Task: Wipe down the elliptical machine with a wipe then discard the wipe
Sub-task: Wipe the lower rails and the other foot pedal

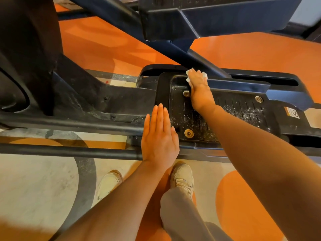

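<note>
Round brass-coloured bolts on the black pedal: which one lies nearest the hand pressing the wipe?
The far-left bolt, right beside the right hand on the wipe; the other two sit farther off.

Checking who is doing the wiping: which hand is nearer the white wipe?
Right. The right hand presses on the wipe at the far rim of the foot pedal. The left hand lies flat at the pedal's near front corner, apart from the wipe.
</note>
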`<move>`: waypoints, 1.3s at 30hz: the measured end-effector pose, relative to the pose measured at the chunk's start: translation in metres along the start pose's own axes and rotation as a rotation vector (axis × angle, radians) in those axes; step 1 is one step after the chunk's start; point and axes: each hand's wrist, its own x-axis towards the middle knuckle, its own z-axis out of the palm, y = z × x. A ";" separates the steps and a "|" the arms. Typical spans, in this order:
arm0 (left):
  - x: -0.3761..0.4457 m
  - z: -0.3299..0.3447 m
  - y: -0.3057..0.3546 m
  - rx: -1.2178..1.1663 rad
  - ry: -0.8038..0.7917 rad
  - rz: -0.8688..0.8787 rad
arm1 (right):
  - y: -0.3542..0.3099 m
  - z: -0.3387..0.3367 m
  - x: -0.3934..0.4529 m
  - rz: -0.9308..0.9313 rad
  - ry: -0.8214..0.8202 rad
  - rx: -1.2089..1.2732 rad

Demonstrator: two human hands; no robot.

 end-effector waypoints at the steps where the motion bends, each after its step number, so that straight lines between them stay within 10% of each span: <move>1: 0.003 -0.001 0.001 -0.009 -0.031 -0.006 | 0.008 0.001 0.000 -0.002 0.010 -0.019; 12: 0.018 -0.008 0.009 0.013 -0.221 -0.110 | 0.056 -0.010 -0.018 0.019 0.049 0.162; 39: 0.014 -0.001 0.005 -0.010 -0.082 -0.086 | 0.136 -0.056 -0.046 0.177 0.047 0.270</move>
